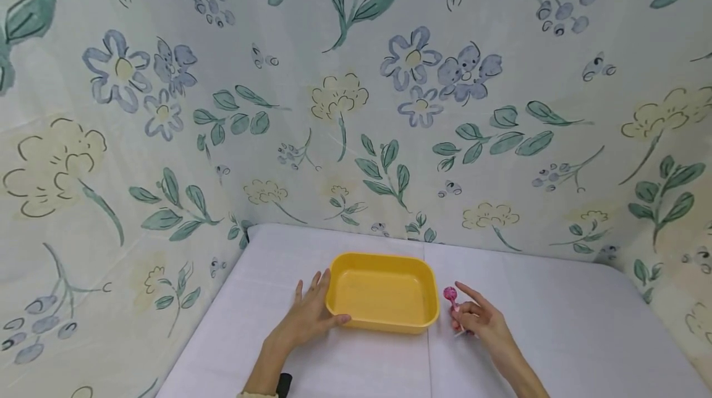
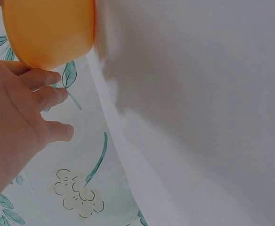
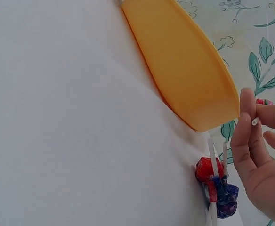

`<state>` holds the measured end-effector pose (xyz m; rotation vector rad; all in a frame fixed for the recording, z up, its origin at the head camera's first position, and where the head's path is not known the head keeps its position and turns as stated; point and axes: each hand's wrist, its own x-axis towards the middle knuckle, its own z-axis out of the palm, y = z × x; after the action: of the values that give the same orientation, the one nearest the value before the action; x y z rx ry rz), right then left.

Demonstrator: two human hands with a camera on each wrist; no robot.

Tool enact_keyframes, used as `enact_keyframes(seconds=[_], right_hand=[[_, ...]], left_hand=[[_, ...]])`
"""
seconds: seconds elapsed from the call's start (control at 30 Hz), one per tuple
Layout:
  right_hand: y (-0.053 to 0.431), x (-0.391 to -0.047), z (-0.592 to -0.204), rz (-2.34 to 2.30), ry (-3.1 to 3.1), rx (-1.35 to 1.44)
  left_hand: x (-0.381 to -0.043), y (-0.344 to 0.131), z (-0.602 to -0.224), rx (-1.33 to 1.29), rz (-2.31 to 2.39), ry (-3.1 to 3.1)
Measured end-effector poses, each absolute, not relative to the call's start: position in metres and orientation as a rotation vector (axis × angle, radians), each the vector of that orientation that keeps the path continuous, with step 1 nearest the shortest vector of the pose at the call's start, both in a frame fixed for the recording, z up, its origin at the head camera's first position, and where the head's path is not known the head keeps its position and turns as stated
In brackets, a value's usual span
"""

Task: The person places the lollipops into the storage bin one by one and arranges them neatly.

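Lollipop (image 1: 450, 293) pinched in right hand (image 1: 479, 321), candy end pointing away, right beside yellow tray (image 1: 384, 296); left hand (image 1: 307, 313) just resting unclenched at tray's other end.

Left wrist cam: left hand (image 2: 15, 110) at left side of view, back/side of it visible, fingers pointing right. Three fingertips clear, slightly spread, lowest one separated from the other two. Upper fingers right at the edge of a yellow-orange tray (image 2: 52, 30), top left, cut off by the top of view. Bit of skin in the top-left corner, can't tell which digit. White tablecloth (image 2: 208, 89) fills the right side, soft shadow running diagonally down from the tray. Floral curtain (image 2: 104, 188) behind hand: green leaves, one pale yellow flower, lower left.
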<state>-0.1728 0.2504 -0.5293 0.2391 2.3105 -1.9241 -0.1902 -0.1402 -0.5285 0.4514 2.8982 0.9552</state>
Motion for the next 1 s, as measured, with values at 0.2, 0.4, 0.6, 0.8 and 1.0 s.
enact_keyframes(seconds=[0.2,0.4,0.6,0.8,1.0], right_hand=[[0.246,-0.173,-0.529,-1.914,2.23,0.241],[0.244,-0.171,-0.532,-1.922,2.209,0.265],[0.246,-0.173,-0.533,-1.936,2.28,0.303],[0.249,-0.178,-0.529,-1.987,2.341,0.329],[0.246,-0.188,-0.512,-1.972,2.419,0.337]], left_hand=[[-0.19,-0.14,-0.529,0.447,0.957,2.897],[-0.191,-0.139,-0.529,0.442,0.958,2.897],[-0.192,-0.139,-0.528,0.446,0.939,2.903],[-0.193,-0.138,-0.527,0.427,0.947,2.898],[-0.194,-0.137,-0.526,0.417,0.966,2.884]])
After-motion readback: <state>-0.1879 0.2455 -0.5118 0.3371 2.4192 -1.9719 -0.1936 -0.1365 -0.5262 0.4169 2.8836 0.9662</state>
